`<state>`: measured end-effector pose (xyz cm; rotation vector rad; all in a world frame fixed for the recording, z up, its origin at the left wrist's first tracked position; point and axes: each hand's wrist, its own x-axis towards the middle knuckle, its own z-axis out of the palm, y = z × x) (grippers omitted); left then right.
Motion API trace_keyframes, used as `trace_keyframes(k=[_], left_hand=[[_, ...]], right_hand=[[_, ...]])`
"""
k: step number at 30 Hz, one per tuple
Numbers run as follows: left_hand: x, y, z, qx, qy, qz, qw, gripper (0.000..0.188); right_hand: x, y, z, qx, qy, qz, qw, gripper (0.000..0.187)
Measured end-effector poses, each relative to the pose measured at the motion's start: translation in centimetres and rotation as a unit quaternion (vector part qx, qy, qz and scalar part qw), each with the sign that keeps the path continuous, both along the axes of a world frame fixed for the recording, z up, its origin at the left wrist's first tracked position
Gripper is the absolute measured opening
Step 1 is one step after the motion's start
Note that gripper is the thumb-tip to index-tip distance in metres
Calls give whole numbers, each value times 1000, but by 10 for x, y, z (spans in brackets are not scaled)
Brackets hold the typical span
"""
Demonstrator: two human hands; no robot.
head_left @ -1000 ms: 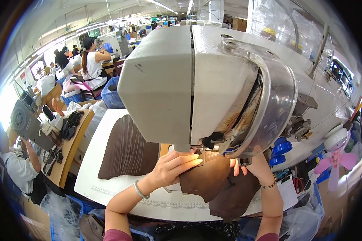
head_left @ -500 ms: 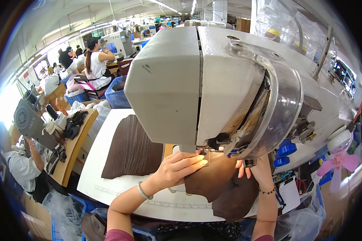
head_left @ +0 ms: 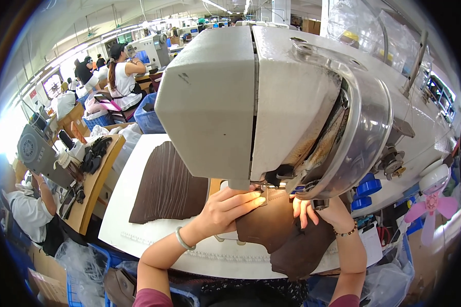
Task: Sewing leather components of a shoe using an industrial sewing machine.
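A large white sewing machine (head_left: 210, 102) stands over the middle of the white table. Beneath its head, a brown leather piece (head_left: 266, 225) lies under a bright lamp glow, a stitched line near its upper edge. My left hand (head_left: 230, 207) is closed at that piece's left edge, fingers together and pinching it beside the needle area. On the leather's other side, my right hand (head_left: 325, 211) has its fingers stretched and slightly apart, resting on it; the machine head hides part of this hand. A darker leather part (head_left: 305, 250) hangs toward the table's front edge.
A stack of dark brown leather pieces (head_left: 166, 187) lies on the table's left. Blue knobs (head_left: 366, 189) and a pink fan (head_left: 430, 204) are at the right. Leftward stand a wooden bench (head_left: 95, 187) and a seated co-worker (head_left: 28, 215). Blue crates with plastic bags flank the table.
My right hand has come further out from behind the machine head, showing more of its fingers on the leather. Its forearm has swung rightward. The left hand stays nearly in place.
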<state>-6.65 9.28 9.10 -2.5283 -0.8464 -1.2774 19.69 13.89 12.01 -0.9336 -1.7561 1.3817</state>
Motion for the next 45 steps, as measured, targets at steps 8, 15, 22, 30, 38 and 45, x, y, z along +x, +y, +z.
trace_keyframes(k=[8,15,22,30,38,45], left_hand=[[2,3,-1,-2,3,-12,1000,41],[-10,7,-5,-40,-16,-28,999,47],[-10,15,-9,-61,-48,-73,994,45],[-9,9,3,38,25,-31,998,37],[-2,0,4,110,54,24,992,41],[-2,0,-2,60,37,30,997,41]], right_hand=[[12,10,-8,-133,161,98,973,29],[1,-13,5,-143,186,20,972,27],[7,-44,-26,606,-268,-110,741,44],[-17,-28,-29,607,-228,-68,758,43],[-16,-32,-40,590,-211,-91,774,38],[-18,-30,-46,569,-197,-80,794,39]])
